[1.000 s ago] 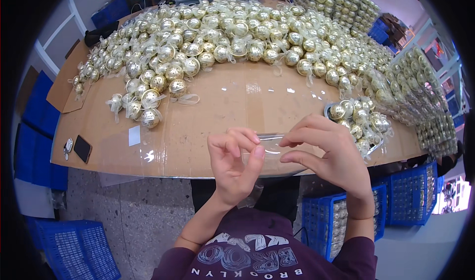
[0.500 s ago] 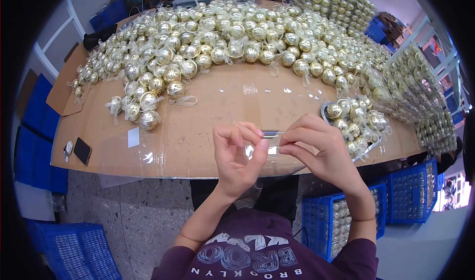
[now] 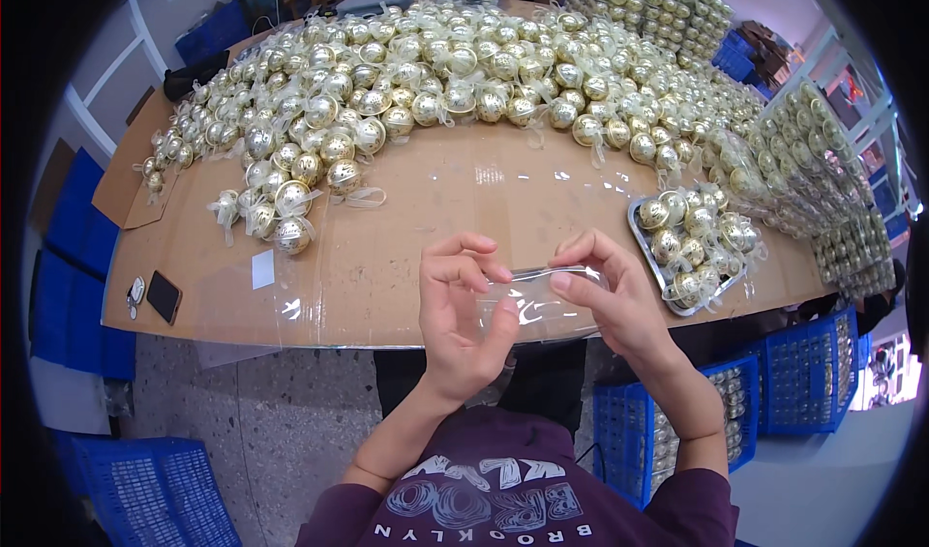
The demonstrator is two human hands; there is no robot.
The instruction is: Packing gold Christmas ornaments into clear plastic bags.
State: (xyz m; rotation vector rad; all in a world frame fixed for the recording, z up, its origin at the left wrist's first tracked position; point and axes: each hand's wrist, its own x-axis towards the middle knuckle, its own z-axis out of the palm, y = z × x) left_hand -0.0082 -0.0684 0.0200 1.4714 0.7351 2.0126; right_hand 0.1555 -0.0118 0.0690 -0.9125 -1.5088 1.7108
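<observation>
My left hand (image 3: 463, 315) and my right hand (image 3: 610, 294) hold a clear plastic bag (image 3: 537, 305) between them, just above the near edge of the cardboard-covered table (image 3: 406, 257). Fingertips of both hands pinch the bag's top edge. Nothing shows inside the bag. A metal tray (image 3: 641, 230) with several gold ball ornaments (image 3: 692, 236) sits just right of my right hand.
A large heap of gold ornaments with white ribbons (image 3: 435, 63) covers the far half of the table. Packed ornament trays (image 3: 823, 179) stack at the right. A dark phone (image 3: 164, 296) lies at the left edge. Blue crates (image 3: 803, 383) stand on the floor.
Both hands have stayed at the table's near edge, fingers reworking their pinch on the clear bag's top edge. Nothing else moved.
</observation>
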